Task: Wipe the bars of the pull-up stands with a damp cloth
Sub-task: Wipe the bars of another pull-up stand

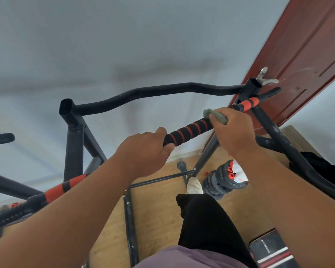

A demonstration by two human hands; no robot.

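Left hand [146,151] nearest me: fingers and thumb curled round the foam-wrapped front bar [190,131], holding it steady. Just beyond it along the bar, the black-and-red striped grip shows bare between my two hands.

Right hand [233,132] further along the same bar: fingers clamped over the damp cloth [216,115], pressing it onto the bar. The grey-green cloth pokes out past my fingertips. Beyond that hand the bar runs on to a solid red sleeve and a black end cap.

Past both hands, the curved rear bar [153,94] joins the two open-topped uprights. No cloth there.

Below my right hand, on the floor: a stack of weight plates [223,179], my shoe just beside it.

Risks, as I judge them:
- Cloth bunched under the fingers; it may skim the foam ridges and miss the grooves.
- A wet foam grip may turn slick, so my steadying hand could slip.
- Leaning in to reach, I could tip the stand or stumble on the plates.
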